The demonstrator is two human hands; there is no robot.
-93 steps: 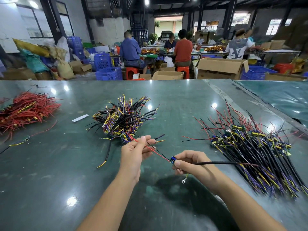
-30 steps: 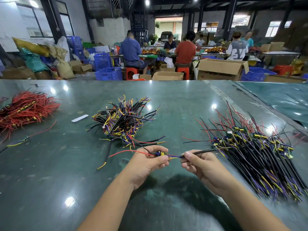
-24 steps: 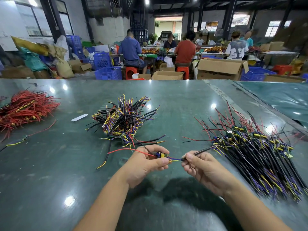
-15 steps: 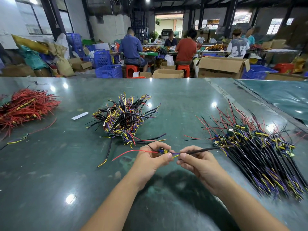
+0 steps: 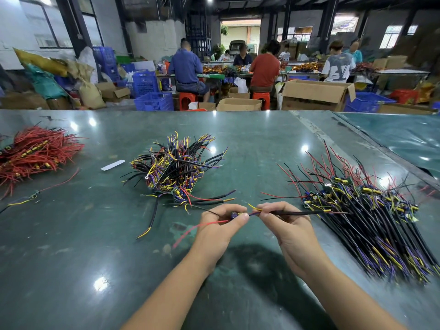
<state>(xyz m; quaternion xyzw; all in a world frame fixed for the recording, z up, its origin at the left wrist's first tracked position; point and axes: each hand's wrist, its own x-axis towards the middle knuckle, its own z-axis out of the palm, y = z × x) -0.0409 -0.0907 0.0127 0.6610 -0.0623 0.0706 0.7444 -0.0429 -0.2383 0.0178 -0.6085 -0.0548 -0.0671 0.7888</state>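
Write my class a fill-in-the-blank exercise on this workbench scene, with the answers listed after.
1. The far-left pile on the table is almost wholly made of ___ wires.
2. The left hand and the right hand hold one wire assembly, whose black cable runs off toward the person's ___ side.
3. The flat strip lying beside the middle pile is ___ in colour.
Answers: red; right; white.

Dark green counter (image 5: 250,129); red wire pile (image 5: 35,153); central wire bundle (image 5: 176,167) in black, yellow, purple and red; right wire bundle (image 5: 371,217) likewise; wire assembly (image 5: 297,213) with black sheath and red lead; white strip (image 5: 112,165).
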